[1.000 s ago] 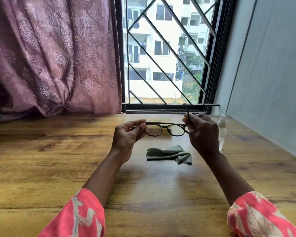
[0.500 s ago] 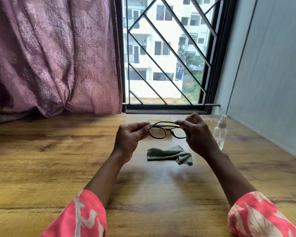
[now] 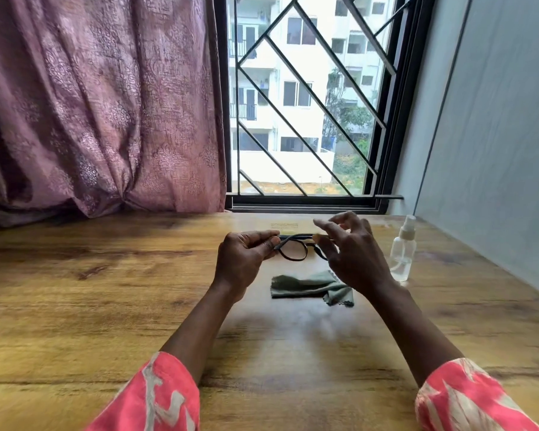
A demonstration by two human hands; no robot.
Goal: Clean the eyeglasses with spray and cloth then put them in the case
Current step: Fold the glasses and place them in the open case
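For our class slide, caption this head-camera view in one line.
Left hand pinches eyeglasses above cloth; right hand loosens beside spray bottle.

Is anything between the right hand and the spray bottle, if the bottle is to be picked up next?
Nothing visible blocks it. The right hand, fingers loose beside the eyeglasses, is just left of the spray bottle, with bare table between them. The left hand pinches the frame; the cloth lies nearer the person, off that path.

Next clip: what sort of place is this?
Probably a room in a flat: a wooden table against a grilled window facing an apartment block, with a mauve patterned curtain beside it.
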